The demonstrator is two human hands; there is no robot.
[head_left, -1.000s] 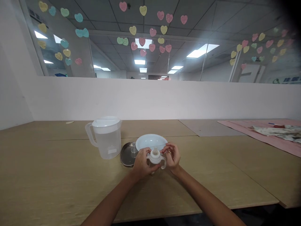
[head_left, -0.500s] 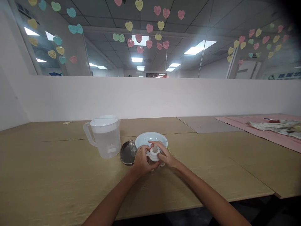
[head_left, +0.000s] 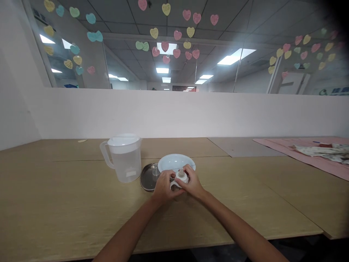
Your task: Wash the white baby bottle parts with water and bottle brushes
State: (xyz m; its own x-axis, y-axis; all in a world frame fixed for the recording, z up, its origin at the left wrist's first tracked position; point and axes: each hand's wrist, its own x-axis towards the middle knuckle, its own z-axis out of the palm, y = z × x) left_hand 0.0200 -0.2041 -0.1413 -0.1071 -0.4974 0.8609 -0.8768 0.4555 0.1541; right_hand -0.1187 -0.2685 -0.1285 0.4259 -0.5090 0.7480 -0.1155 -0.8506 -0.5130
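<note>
Between my hands, near the middle of the table, is a baby bottle (head_left: pixel 181 177) with a clear teat pointing up and a white collar with a loop handle. My left hand (head_left: pixel 163 187) is wrapped round its left side and lower part. The thumb and fingers of my right hand (head_left: pixel 194 185) are closed on the white collar. Most of the bottle's body is hidden by the hands. Just behind them sits a white bowl (head_left: pixel 176 158). To their left, a round-cornered metal tray (head_left: pixel 146 179) holds a small clear cap-like piece (head_left: pixel 155 171).
A lidded clear plastic pitcher (head_left: pixel 127 160) of water stands left of the tray. On the right, a pink cloth (head_left: pixel 305 156) carries some patterned fabric (head_left: pixel 320 152). A white wall (head_left: pixel 174 112) with windows above runs behind the table (head_left: pixel 95 207).
My right fingers, stretched out over the teat before, have closed round the collar. The white handle now shows lower, in front of the bottle. The view has shifted slightly.
</note>
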